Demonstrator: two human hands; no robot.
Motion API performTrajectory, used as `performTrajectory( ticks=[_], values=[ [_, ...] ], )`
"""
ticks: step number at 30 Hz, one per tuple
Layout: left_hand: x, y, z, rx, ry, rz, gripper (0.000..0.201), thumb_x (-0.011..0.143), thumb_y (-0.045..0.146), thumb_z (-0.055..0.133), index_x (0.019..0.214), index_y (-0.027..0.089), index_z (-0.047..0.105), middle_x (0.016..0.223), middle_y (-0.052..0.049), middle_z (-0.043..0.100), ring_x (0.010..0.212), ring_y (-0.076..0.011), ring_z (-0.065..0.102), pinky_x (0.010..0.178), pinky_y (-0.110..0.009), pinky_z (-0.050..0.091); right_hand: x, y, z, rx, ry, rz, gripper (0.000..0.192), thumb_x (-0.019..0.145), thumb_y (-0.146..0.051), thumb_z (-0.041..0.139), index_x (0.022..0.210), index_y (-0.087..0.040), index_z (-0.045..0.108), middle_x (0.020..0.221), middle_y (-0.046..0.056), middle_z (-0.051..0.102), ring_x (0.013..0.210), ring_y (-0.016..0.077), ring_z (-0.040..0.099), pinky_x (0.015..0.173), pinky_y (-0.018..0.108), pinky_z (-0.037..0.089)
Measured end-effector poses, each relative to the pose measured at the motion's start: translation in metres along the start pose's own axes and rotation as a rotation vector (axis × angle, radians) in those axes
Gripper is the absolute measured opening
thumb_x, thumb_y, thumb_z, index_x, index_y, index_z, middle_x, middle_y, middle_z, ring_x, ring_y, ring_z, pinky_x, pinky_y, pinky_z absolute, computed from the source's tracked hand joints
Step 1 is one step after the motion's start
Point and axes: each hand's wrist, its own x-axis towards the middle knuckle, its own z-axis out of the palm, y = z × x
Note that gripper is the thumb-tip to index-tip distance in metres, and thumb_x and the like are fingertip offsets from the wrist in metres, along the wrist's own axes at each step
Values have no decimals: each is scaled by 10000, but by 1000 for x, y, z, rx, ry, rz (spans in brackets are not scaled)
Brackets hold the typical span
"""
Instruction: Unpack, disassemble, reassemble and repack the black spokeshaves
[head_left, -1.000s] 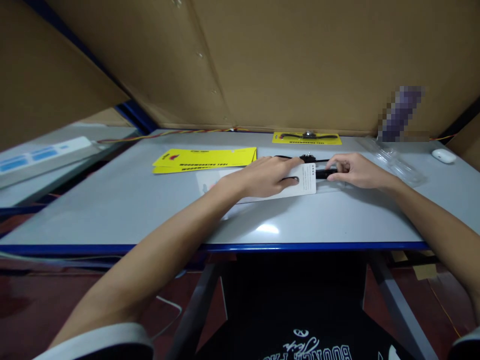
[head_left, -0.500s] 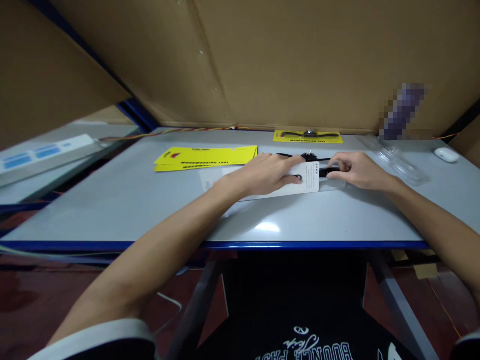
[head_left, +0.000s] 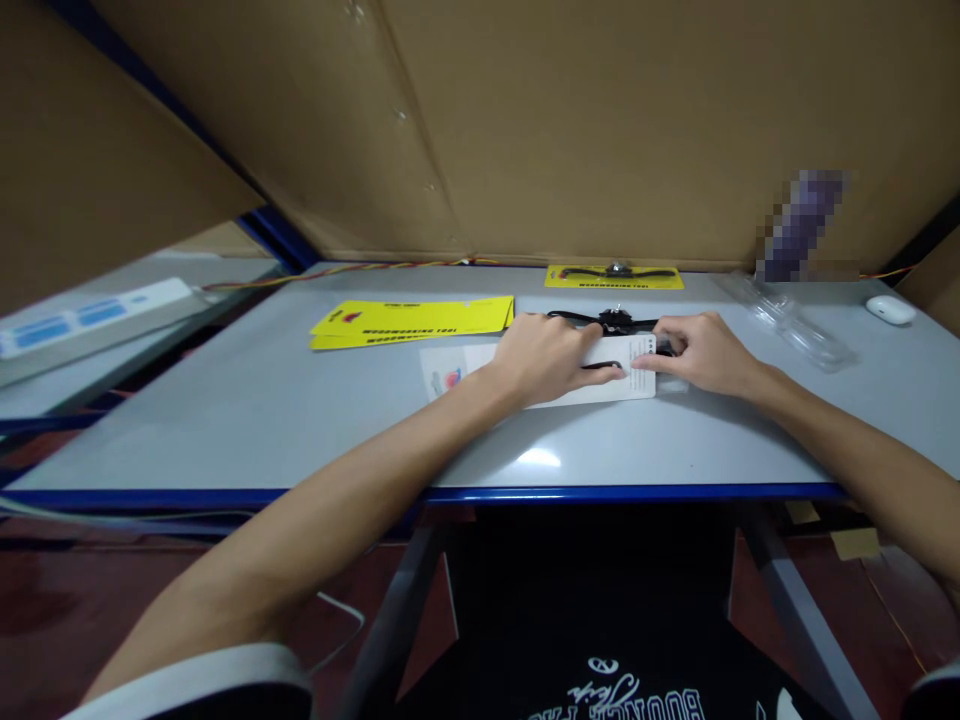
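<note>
White backing card (head_left: pixel 570 375) flat on the grey table (head_left: pixel 247 410), near the middle and slightly toward the front edge, with a black tool (head_left: pixel 611 322) lying along and just behind the card's far edge. Left hand (head_left: pixel 544 355) pressed palm-down on the card, fingers curled against a thin black part on its face; grip there too hidden to tell. Right hand (head_left: pixel 701 350) at the card's right end, fingertips pinching narrowly on that edge and the tool's black handle. Left of the card, a stack of yellow cards (head_left: pixel 412 318). Behind the card, against the cardboard wall (head_left: pixel 600 120), a packaged tool on yellow (head_left: pixel 613 275). Right of the card, a clear plastic blister (head_left: pixel 791 322), and farther right a white earbud case (head_left: pixel 889 309).
</note>
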Motion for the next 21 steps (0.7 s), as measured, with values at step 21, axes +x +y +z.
performTrajectory(
  ticks=[21],
  values=[
    [1, -26, 0, -19, -15, 103, 651, 1086, 653, 264, 1111, 171, 702, 798, -127, 725, 679, -283, 620, 645, -383, 284, -1, -2, -7, 292, -237, -2, 340, 957, -471, 717, 1117, -173, 751, 758, 6, 676, 588, 156, 552, 573, 316, 389]
  ],
)
